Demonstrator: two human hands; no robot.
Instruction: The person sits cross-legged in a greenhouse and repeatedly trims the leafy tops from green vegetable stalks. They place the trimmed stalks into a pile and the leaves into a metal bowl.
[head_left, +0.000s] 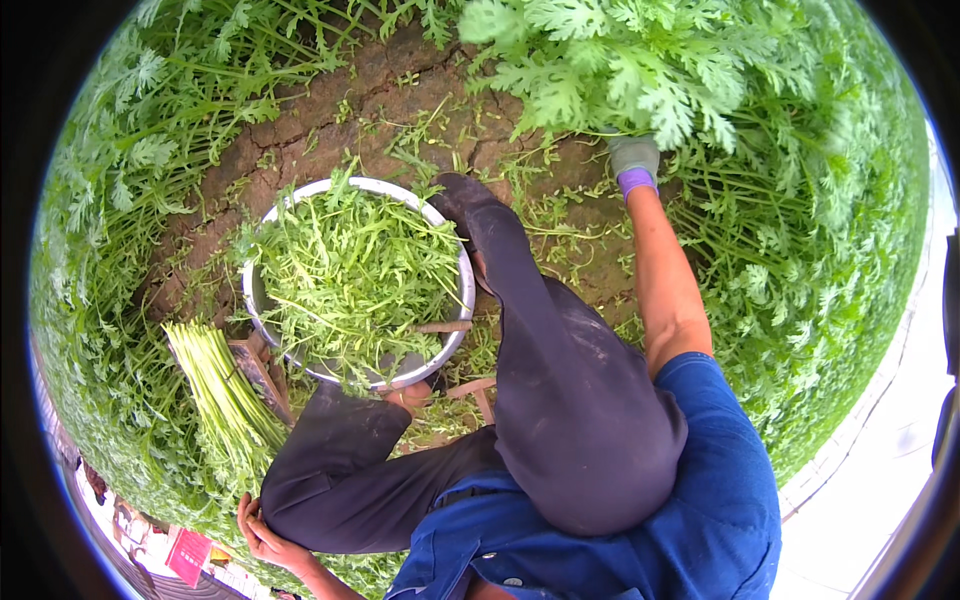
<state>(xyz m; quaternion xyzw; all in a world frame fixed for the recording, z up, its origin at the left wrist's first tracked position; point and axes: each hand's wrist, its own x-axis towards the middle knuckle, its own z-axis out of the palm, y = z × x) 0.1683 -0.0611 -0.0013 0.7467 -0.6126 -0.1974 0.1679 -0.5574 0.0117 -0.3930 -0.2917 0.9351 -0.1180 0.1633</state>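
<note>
My right hand (636, 159), in a grey-green glove with a purple cuff, reaches down to the base of tall leafy greens (637, 64). Leaves cover its fingers, so whether it grips the stems cannot be seen. My bare left hand (274, 536) lies against my left knee with nothing in it. Before me stands a round metal basin (469, 281) filled with loose cut leaves and sprigs (352, 270). A brown, stick-like handle (442, 327) lies across its near right rim. Left of the basin rests a bundle of trimmed green stems (225, 390), leafy ends towards me.
Beside the bundle is a small wooden frame or box (259, 375). Another wooden piece (476, 388) shows between my legs. Cracked soil (300, 150) bears scattered leaf scraps. Dense greens (97, 262) grow on both sides; a pale strip (870, 480) runs along the right. A red printed sheet (187, 556) shows lower left.
</note>
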